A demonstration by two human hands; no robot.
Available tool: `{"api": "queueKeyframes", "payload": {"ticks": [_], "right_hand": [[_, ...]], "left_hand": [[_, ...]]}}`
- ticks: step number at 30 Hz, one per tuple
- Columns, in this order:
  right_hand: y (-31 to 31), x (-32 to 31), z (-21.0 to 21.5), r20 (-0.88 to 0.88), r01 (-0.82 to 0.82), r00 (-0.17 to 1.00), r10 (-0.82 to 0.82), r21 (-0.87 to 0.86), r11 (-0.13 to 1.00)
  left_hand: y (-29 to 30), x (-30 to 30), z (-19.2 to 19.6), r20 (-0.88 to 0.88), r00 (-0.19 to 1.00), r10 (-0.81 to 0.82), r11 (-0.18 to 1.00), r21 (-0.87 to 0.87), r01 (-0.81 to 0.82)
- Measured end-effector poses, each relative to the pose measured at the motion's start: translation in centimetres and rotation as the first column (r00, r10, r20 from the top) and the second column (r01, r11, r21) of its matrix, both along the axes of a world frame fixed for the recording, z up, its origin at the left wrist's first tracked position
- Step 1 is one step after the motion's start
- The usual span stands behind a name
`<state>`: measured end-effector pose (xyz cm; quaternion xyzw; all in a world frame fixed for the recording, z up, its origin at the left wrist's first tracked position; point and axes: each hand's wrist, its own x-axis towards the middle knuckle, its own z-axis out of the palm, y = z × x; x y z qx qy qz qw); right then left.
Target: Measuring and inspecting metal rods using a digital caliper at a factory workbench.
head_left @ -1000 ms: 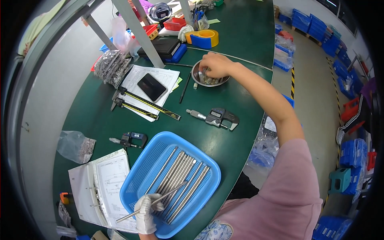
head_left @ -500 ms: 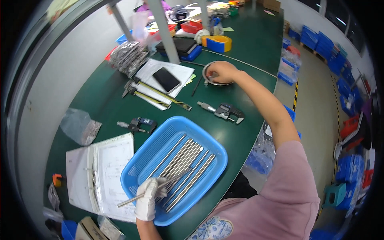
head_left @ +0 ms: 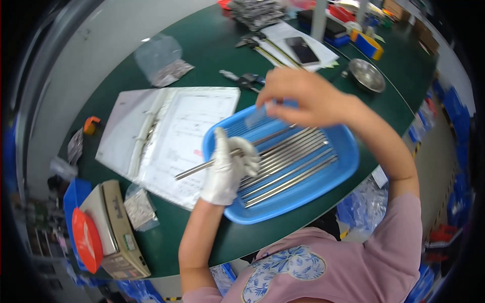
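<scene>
L hand [head_left: 227, 169], white glove, ctr of frame: I've got it closed around one metal rod [head_left: 194, 170], fingers wrapped, thumb up. Rod's tilted; lower-L end sticks out over the binder [head_left: 177, 126], other end runs up-R over the blue basket [head_left: 347, 146] twd the R hand. R hand [head_left: 303, 96], bare, is upper ctr, above the basket's far edge, fingers part-curled, gap betw thumb & fingers. Pale blurred smth at its fingertips; motion blur, so I can't tell what it is or if it's gripped.

Basket sits ctr-R on the green bench [head_left: 166, 247], w/ more rods [head_left: 290, 161] lying roughly side by side, slanting up-R. Binder is L of basket, spread flat, pages showing.

Upper R: steel bowl [head_left: 366, 76], & a yellow/blue tape dispenser [head_left: 368, 44] beyond it. Top ctr: phone [head_left: 303, 50] on papers, calipers [head_left: 275, 49] next to it. Micrometer [head_left: 247, 81] just above basket, partly behind R hand.

Upper L: clear bag [head_left: 161, 58] w/ small parts. Lower L: beige boxy device [head_left: 121, 230], red tray [head_left: 88, 240] against it, small clear bag [head_left: 139, 208] just R of it.
</scene>
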<state>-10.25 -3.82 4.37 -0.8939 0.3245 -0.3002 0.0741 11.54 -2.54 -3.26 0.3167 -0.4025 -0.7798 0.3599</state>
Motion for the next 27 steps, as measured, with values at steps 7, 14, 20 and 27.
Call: {"api": "queueKeyframes", "payload": {"ticks": [7, 14, 20, 27], "right_hand": [[-0.5, 5.0, -2.0, 0.224, -0.157, 0.971, 0.086, 0.323, 0.933], [-0.9, 5.2, -3.4, 0.411, -0.162, 0.911, 0.023, 0.306, 0.938], [-1.0, 3.1, -3.0, 0.551, -0.205, 0.823, -0.139, 0.517, 0.831], [-0.2, 4.2, -3.2, 0.377, -0.018, 0.904, -0.202, 0.506, 0.863]], "left_hand": [[0.5, -0.4, 0.8, -0.188, 0.982, -0.012, 0.999, 0.04, 0.019], [0.0, 0.4, 1.1, -0.226, 0.974, -0.009, 0.978, 0.201, 0.055], [-0.1, 0.4, 0.9, -0.271, 0.962, -0.031, 0.976, 0.199, 0.088], [0.2, 0.2, 1.2, -0.209, 0.977, -0.031, 0.982, 0.175, 0.069]]}}
